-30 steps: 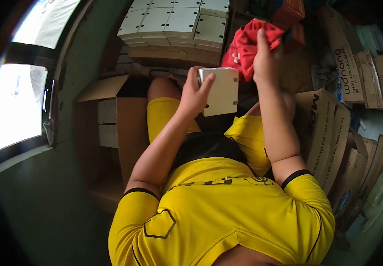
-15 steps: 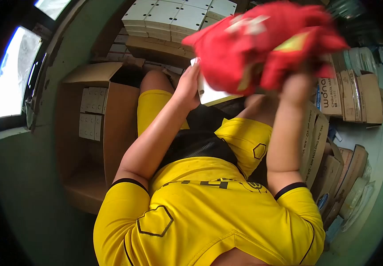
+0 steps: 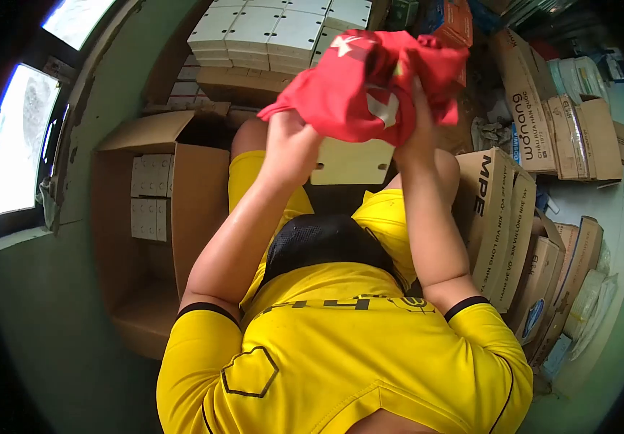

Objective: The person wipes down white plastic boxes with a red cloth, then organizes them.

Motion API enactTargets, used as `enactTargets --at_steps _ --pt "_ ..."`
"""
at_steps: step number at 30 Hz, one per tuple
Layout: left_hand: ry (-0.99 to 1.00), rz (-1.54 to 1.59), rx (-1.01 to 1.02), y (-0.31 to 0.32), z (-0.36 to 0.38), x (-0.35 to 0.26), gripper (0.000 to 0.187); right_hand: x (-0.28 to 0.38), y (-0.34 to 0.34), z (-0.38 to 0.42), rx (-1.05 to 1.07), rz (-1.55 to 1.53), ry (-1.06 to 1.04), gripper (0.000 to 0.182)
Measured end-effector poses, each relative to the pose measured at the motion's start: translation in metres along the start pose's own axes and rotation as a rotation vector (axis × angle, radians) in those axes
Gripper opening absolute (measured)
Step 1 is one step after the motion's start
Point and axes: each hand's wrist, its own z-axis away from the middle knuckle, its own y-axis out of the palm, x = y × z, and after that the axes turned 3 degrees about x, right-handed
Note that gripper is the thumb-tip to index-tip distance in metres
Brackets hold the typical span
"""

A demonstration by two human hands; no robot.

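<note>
A bunched red cloth with white and yellow patches is held up in front of me between both hands. My left hand is closed on its left lower edge, thumb and fingers pinching the fabric. On the other side, my right hand grips the cloth from below, its fingers partly hidden in the folds. Beneath the cloth, between my knees, a cream-white board with small dark holes shows its near part; the cloth covers the rest.
Stacked white boards with dark holes stand ahead, on cardboard. To my left is an open carton containing small white boxes. Cardboard cartons lean close on my right, with another carton behind them.
The red cloth has come down and to the left, out of a blurred swing. My left hand has gone from the white board's edge to the cloth; the board now lies lower between my knees.
</note>
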Motion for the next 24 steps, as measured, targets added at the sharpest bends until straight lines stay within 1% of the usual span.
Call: enactTargets --at_steps 1,2,3,4,5,6,7,8,9,11,12,13,14,15,16,17,18,19,20,21,22,23,24 --pt "-0.001 -0.022 -0.058 -0.014 -0.004 0.004 0.032 -0.013 -0.007 0.012 0.021 0.048 0.006 0.051" --pt "-0.019 0.094 -0.121 -0.017 -0.012 -0.001 0.028 -0.027 -0.014 0.023 0.042 0.096 0.011 0.054" --pt "-0.029 0.210 -0.188 -0.021 -0.019 -0.007 0.025 -0.047 -0.032 0.021 0.126 0.194 -0.057 0.046" --pt "-0.060 0.464 -0.254 -0.020 -0.027 -0.024 0.023 -0.057 -0.039 0.020 0.149 0.257 -0.114 0.041" --pt "-0.059 0.495 -0.215 -0.026 -0.033 -0.028 0.025 -0.068 -0.047 0.020 0.169 0.318 -0.173 0.037" --pt "-0.083 0.499 -0.207 -0.030 -0.034 -0.028 0.028 -0.065 -0.043 0.019 0.133 0.345 -0.229 0.037" --pt "-0.078 0.447 -0.242 -0.035 -0.035 -0.027 0.031 -0.061 -0.037 0.016 0.096 0.370 -0.286 0.036" --pt "-0.080 0.394 -0.277 -0.039 -0.034 -0.027 0.033 -0.050 -0.040 0.009 0.085 0.458 -0.316 0.036" --pt "-0.063 0.421 -0.262 -0.042 -0.034 -0.029 0.035 -0.032 -0.047 0.002 0.072 0.545 -0.343 0.036" --pt "-0.042 0.447 -0.268 -0.054 -0.038 -0.028 0.041 0.003 -0.053 -0.005 -0.092 0.366 -0.157 0.048" --pt "-0.045 0.444 -0.304 -0.060 -0.038 -0.031 0.047 0.010 -0.079 -0.013 -0.026 0.287 -0.203 0.053" --pt "-0.066 0.504 -0.297 -0.059 -0.036 -0.042 0.050 0.023 -0.088 -0.011 -0.009 0.127 -0.192 0.058" --pt "-0.089 0.566 -0.289 -0.058 -0.036 -0.051 0.053 0.034 -0.096 -0.010 0.017 0.054 -0.233 0.065" --pt "-0.090 0.509 -0.318 -0.061 -0.037 -0.050 0.057 0.048 -0.082 -0.001 0.157 0.020 -0.255 0.069" --pt "-0.119 0.494 -0.329 -0.059 -0.038 -0.047 0.058 0.060 -0.067 0.008 0.295 -0.014 -0.276 0.072" --pt "-0.150 0.478 -0.338 -0.055 -0.036 -0.043 0.058 0.055 -0.068 0.012 0.233 0.030 -0.270 0.077" --pt "-0.187 0.460 -0.339 -0.050 -0.035 -0.038 0.058 0.037 -0.085 0.010 0.330 -0.348 -0.102 0.075" --pt "-0.217 0.437 -0.272 -0.042 -0.032 -0.024 0.056 0.018 -0.101 0.008 0.357 -0.841 0.110 0.074" --pt "-0.255 0.340 -0.215 -0.027 -0.026 -0.007 0.049 -0.001 -0.118 0.005 0.307 -1.216 0.318 0.072" --pt "-0.226 0.296 -0.187 -0.011 -0.016 0.007 0.044 0.011 -0.076 0.007 0.504 -0.727 0.159 0.076" --pt "-0.192 0.251 -0.161 0.004 -0.006 0.014 0.039 0.023 -0.033 0.009 0.602 0.152 -0.169 0.080" --pt "-0.197 0.259 -0.103 0.015 0.000 0.010 0.036 0.035 0.010 0.011 0.585 0.605 -0.436 0.087" --pt "-0.206 0.262 -0.054 0.024 0.005 0.005 0.033 0.045 0.018 0.014 0.540 0.343 -0.207 0.087"
